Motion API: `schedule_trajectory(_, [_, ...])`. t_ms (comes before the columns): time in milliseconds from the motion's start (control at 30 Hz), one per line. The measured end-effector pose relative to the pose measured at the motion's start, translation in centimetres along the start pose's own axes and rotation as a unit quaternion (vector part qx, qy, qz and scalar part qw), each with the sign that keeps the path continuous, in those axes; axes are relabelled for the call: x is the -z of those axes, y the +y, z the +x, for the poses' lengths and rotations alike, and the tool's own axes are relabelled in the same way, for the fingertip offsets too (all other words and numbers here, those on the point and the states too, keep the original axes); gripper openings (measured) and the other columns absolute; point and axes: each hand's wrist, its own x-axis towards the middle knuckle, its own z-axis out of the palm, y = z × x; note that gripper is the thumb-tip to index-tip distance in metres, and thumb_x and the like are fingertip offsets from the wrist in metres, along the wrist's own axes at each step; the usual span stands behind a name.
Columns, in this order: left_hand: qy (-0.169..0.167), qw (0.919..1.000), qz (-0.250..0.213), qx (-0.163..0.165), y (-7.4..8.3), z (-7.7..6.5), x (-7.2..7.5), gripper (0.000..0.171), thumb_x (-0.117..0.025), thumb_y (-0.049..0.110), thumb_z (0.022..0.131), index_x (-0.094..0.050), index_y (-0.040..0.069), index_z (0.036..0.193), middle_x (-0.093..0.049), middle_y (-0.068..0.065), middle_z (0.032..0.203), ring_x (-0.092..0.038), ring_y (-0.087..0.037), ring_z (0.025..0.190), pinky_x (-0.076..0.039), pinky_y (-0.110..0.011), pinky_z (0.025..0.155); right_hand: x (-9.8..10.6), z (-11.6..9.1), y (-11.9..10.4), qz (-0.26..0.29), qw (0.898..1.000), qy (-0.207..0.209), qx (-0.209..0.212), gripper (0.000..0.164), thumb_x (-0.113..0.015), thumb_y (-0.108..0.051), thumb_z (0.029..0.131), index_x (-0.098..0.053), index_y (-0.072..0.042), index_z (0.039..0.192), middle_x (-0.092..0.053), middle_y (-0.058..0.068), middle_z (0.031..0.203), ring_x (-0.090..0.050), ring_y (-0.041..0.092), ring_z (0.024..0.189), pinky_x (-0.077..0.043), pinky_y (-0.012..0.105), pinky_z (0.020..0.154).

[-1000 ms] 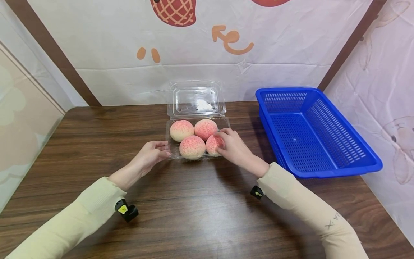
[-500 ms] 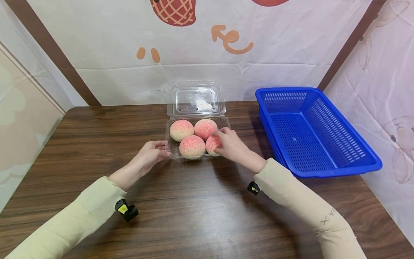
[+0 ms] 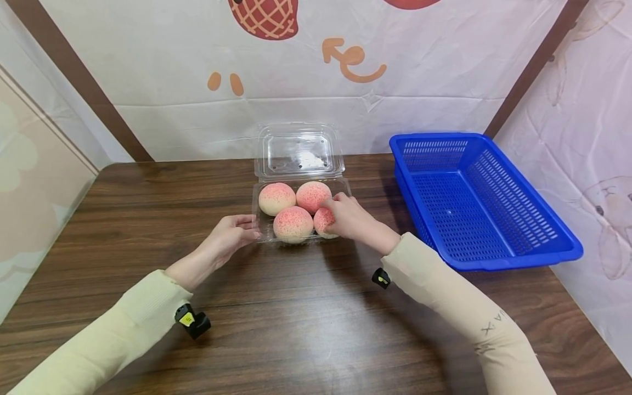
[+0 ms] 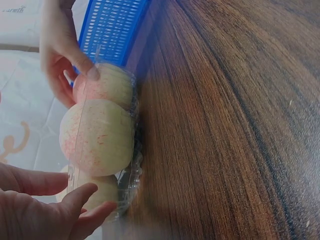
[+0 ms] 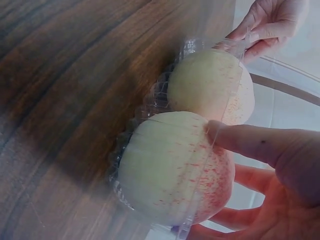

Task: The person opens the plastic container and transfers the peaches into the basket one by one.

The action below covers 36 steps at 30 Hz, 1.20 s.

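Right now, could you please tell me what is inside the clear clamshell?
Four peaches sit in the clear clamshell; the right hand partly covers the front-right one, and what lies beneath them is hidden.

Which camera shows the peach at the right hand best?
The right wrist view: the peach looks largest there. In the head view, the right hand covers part of it; in the left wrist view, it sits partly behind the neighbouring peach.

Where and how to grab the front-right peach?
Probably its upper sides, from above and the right, where the right hand is: the front-right peach is round and rises above the rim of the clear box, the lid is open, and neighbouring peaches sit left and behind.
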Motion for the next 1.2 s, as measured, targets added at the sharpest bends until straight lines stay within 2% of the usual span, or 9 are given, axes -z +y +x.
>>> schedule_trajectory(133, [0.0, 1.0, 0.001, -0.002, -0.1, 0.1, 0.0, 0.054, -0.045, -0.006, 0.089, -0.02, -0.015, 0.136, -0.03, -0.03, 0.134, -0.046, -0.019, 0.107, -0.044, -0.015, 0.081, 0.2, 0.4, -0.2, -0.014, 1.0, -0.017, -0.004, 0.047, -0.072, -0.016, 0.074, -0.058, -0.008, 0.119, -0.057, 0.014, 0.113, -0.044, 0.028, 0.111, -0.036, 0.043, 0.091])
schedule_trajectory(367, [0.002, 1.0, 0.0, -0.008, -0.2, 0.2, 0.1, 0.053, -0.044, -0.008, 0.088, -0.02, -0.017, 0.135, -0.031, -0.03, 0.131, -0.049, -0.01, 0.096, -0.045, -0.013, 0.078, 0.6, 0.9, -0.8, -0.034, 0.997, -0.065, -0.017, 0.049, -0.071, -0.02, 0.076, -0.056, -0.009, 0.121, -0.057, 0.012, 0.116, -0.042, 0.029, 0.115, -0.032, 0.046, 0.097])
schedule_trajectory(633, [0.002, 1.0, -0.001, -0.004, -0.1, 0.1, 0.1, 0.054, -0.044, -0.007, 0.089, -0.02, -0.016, 0.136, -0.031, -0.03, 0.131, -0.049, -0.01, 0.096, -0.045, -0.013, 0.079, 0.7, 1.5, -1.1, -0.062, 0.994, -0.088, -0.017, 0.046, -0.069, -0.021, 0.074, -0.057, -0.01, 0.117, -0.058, 0.012, 0.114, -0.043, 0.03, 0.114, -0.035, 0.047, 0.095])
schedule_trajectory(967, [-0.001, 1.0, 0.001, -0.001, 0.1, -0.1, 0.0, 0.054, -0.045, -0.006, 0.089, -0.02, -0.015, 0.136, -0.031, -0.03, 0.133, -0.049, -0.01, 0.096, -0.045, -0.014, 0.079, 0.6, 2.5, -1.3, -0.075, 0.988, -0.137, -0.01, 0.044, -0.071, -0.025, 0.074, -0.058, -0.014, 0.114, -0.058, 0.006, 0.116, -0.041, 0.03, 0.116, -0.035, 0.049, 0.094])
schedule_trajectory(1200, [-0.001, 1.0, 0.0, 0.002, 0.2, -0.2, 0.0, 0.054, -0.044, -0.006, 0.089, -0.019, -0.015, 0.137, -0.031, -0.029, 0.133, -0.048, -0.015, 0.101, -0.045, -0.015, 0.081, 0.9, 2.9, -1.2, -0.072, 0.987, -0.142, -0.001, 0.036, -0.075, -0.022, 0.07, -0.061, -0.013, 0.102, -0.06, 0.004, 0.101, -0.052, 0.024, 0.096, -0.041, 0.043, 0.086])
